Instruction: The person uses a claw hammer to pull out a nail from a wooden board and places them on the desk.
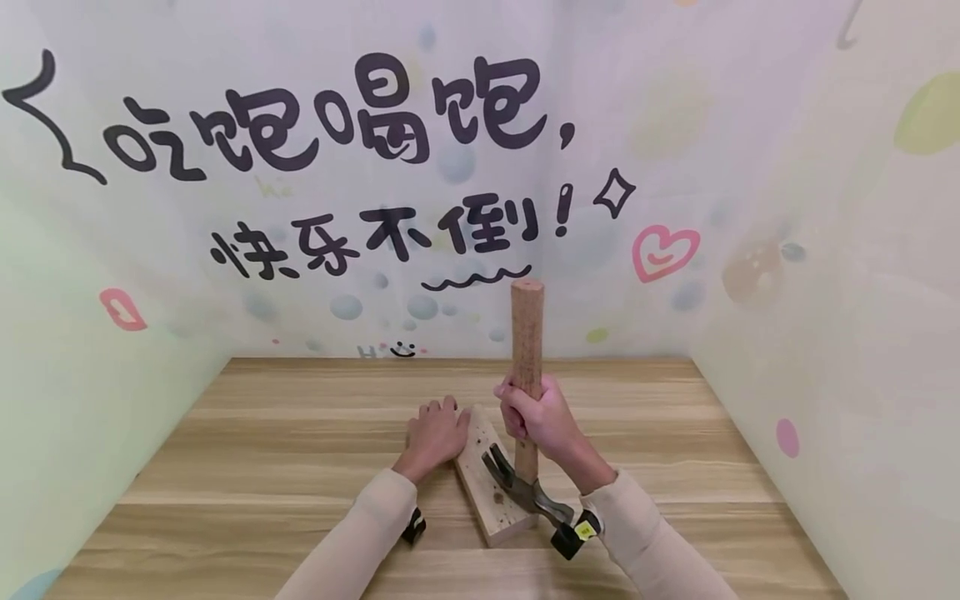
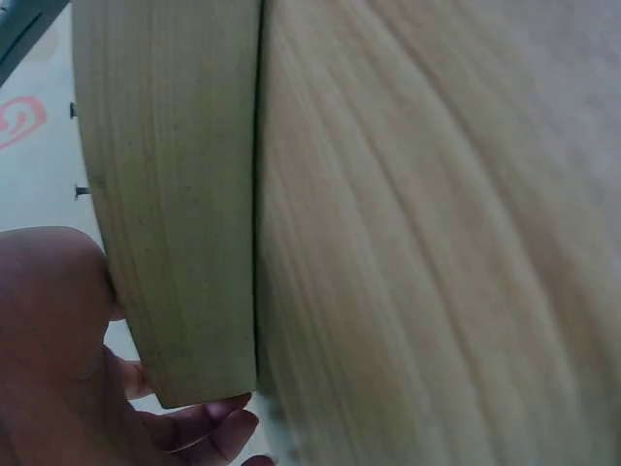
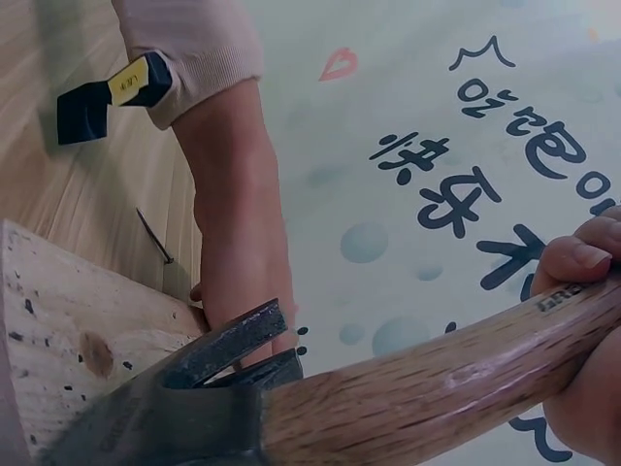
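Note:
A claw hammer (image 1: 527, 350) with a wooden handle stands nearly upright in my right hand (image 1: 546, 417), which grips the handle partway down. Its dark metal head hangs low over the wooden board (image 1: 491, 500), claw pointing left. My left hand (image 1: 435, 435) holds the far end of the board, thumb by the top face and fingers bent round the end in the left wrist view. Two small nails (image 2: 81, 191) stick out of the board's top face there. In the right wrist view a thin dark nail (image 3: 155, 236) shows past the claw, near the board's edge.
The board lies on a wood-grain table (image 1: 300, 433). A printed wall sheet (image 1: 420, 183) with large black characters rises behind the table, and pale walls close in both sides. Black straps with small devices (image 1: 577, 533) sit at the sleeve cuffs.

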Action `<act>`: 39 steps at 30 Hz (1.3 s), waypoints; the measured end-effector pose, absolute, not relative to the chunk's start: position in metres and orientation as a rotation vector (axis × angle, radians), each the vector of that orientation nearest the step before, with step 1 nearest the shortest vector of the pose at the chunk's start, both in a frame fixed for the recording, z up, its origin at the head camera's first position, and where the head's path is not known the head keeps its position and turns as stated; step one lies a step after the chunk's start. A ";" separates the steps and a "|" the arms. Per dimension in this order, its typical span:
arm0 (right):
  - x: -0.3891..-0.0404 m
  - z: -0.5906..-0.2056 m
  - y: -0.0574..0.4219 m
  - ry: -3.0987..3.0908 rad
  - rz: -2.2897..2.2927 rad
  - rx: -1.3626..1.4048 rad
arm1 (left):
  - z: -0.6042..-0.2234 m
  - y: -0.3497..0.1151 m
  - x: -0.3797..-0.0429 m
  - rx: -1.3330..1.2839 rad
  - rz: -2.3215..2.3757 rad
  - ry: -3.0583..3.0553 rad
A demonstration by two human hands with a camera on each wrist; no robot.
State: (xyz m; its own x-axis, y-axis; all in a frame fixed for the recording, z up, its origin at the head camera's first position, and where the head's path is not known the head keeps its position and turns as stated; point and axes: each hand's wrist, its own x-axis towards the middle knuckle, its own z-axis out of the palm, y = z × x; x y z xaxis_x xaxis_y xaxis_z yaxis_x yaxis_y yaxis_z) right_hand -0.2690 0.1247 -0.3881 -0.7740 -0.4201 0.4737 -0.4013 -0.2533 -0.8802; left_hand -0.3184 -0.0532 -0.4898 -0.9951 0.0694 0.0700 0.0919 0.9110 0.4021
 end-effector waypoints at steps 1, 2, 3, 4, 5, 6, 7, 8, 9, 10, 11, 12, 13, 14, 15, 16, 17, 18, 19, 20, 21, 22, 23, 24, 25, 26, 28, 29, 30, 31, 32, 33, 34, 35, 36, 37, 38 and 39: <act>-0.269 -0.388 0.124 1.924 -2.234 -1.044 | -0.490 -0.054 -0.319 -0.132 -0.631 -3.026; -0.269 -0.388 0.123 1.935 -2.226 -1.034 | -0.491 -0.054 -0.320 -0.138 -0.621 -3.038; -0.269 -0.387 0.122 1.946 -2.219 -1.019 | -0.492 -0.054 -0.320 -0.147 -0.616 -3.048; -0.269 -0.387 0.121 1.956 -2.213 -0.997 | -0.493 -0.054 -0.321 -0.156 -0.610 -3.059; -0.270 -0.386 0.120 1.969 -2.204 -0.976 | -0.494 -0.054 -0.322 -0.164 -0.603 -3.068; -0.270 -0.386 0.119 1.980 -2.194 -0.953 | -0.494 -0.054 -0.323 -0.172 -0.600 -3.075; -0.270 -0.385 0.117 1.987 -2.182 -0.927 | -0.495 -0.055 -0.323 -0.179 -0.592 -3.085; -0.270 -0.384 0.116 1.997 -2.169 -0.897 | -0.496 -0.055 -0.324 -0.181 -0.590 -3.094; -0.271 -0.384 0.114 2.008 -2.154 -0.865 | -0.497 -0.055 -0.324 -0.179 -0.585 -3.102; -0.272 -0.383 0.112 2.018 -2.136 -0.835 | -0.498 -0.055 -0.325 -0.176 -0.578 -3.111; -0.273 -0.382 0.110 2.029 -2.118 -0.807 | -0.499 -0.055 -0.325 -0.173 -0.576 -3.117; -0.274 -0.381 0.108 2.036 -2.103 -0.772 | -0.500 -0.055 -0.326 -0.171 -0.574 -3.120; -0.275 -0.381 0.106 2.041 -2.091 -0.738 | -0.501 -0.055 -0.326 -0.172 -0.574 -3.124; -0.277 -0.380 0.105 2.046 -2.084 -0.704 | -0.501 -0.055 -0.326 -0.175 -0.569 -3.125; -0.279 -0.380 0.103 2.049 -2.081 -0.674 | -0.503 -0.055 -0.326 -0.179 -0.560 -3.126; -0.282 -0.380 0.102 2.048 -2.079 -0.644 | -0.503 -0.055 -0.326 -0.181 -0.561 -3.125; -0.284 -0.380 0.101 2.048 -2.078 -0.614 | -0.503 -0.055 -0.326 -0.180 -0.566 -3.123; -0.287 -0.380 0.100 2.045 -2.077 -0.587 | -0.503 -0.054 -0.326 -0.181 -0.567 -3.123; -0.289 -0.380 0.100 2.042 -2.078 -0.567 | -0.503 -0.054 -0.326 -0.182 -0.569 -3.124; -0.291 -0.380 0.099 2.040 -2.077 -0.547 | -0.503 -0.054 -0.325 -0.180 -0.565 -3.126; -0.292 -0.380 0.099 2.044 -2.070 -0.530 | -0.503 -0.053 -0.325 -0.178 -0.574 -3.127; -0.293 -0.379 0.098 2.048 -2.061 -0.515 | -0.502 -0.053 -0.324 -0.178 -0.587 -3.124; -0.294 -0.379 0.098 2.057 -2.049 -0.504 | -0.502 -0.053 -0.324 -0.178 -0.591 -3.125; -0.295 -0.379 0.097 2.065 -2.038 -0.489 | -0.501 -0.052 -0.324 -0.181 -0.599 -3.124; -0.295 -0.379 0.097 2.078 -2.024 -0.475 | -0.501 -0.052 -0.323 -0.182 -0.606 -3.123; -0.295 -0.379 0.096 2.093 -2.006 -0.458 | -0.501 -0.052 -0.324 -0.182 -0.606 -3.123; -0.296 -0.378 0.094 2.122 -1.966 -0.424 | -0.500 -0.052 -0.324 -0.178 -0.616 -3.118; -0.297 -0.377 0.092 2.135 -1.945 -0.407 | -0.500 -0.053 -0.324 -0.171 -0.607 -3.118; -0.298 -0.377 0.091 2.147 -1.923 -0.389 | -0.500 -0.053 -0.324 -0.164 -0.603 -3.116; -0.299 -0.377 0.088 2.160 -1.898 -0.377 | -0.499 -0.053 -0.324 -0.159 -0.594 -3.115; -0.300 -0.376 0.086 2.175 -1.869 -0.369 | -0.498 -0.054 -0.325 -0.154 -0.590 -3.113; -0.302 -0.377 0.083 2.186 -1.842 -0.365 | -0.498 -0.054 -0.325 -0.150 -0.588 -3.111; -0.304 -0.377 0.080 2.192 -1.814 -0.361 | -0.497 -0.054 -0.325 -0.150 -0.580 -3.109; -0.306 -0.378 0.076 2.200 -1.786 -0.364 | -0.497 -0.055 -0.325 -0.152 -0.573 -3.110; -0.309 -0.379 0.073 2.208 -1.758 -0.364 | -0.497 -0.055 -0.326 -0.156 -0.564 -3.111; -0.312 -0.380 0.069 2.216 -1.730 -0.363 | -0.497 -0.056 -0.326 -0.162 -0.553 -3.112; -0.314 -0.382 0.065 2.224 -1.704 -0.365 | -0.498 -0.056 -0.327 -0.167 -0.535 -3.117; -0.317 -0.383 0.062 2.226 -1.683 -0.362 | -0.499 -0.057 -0.328 -0.170 -0.518 -3.122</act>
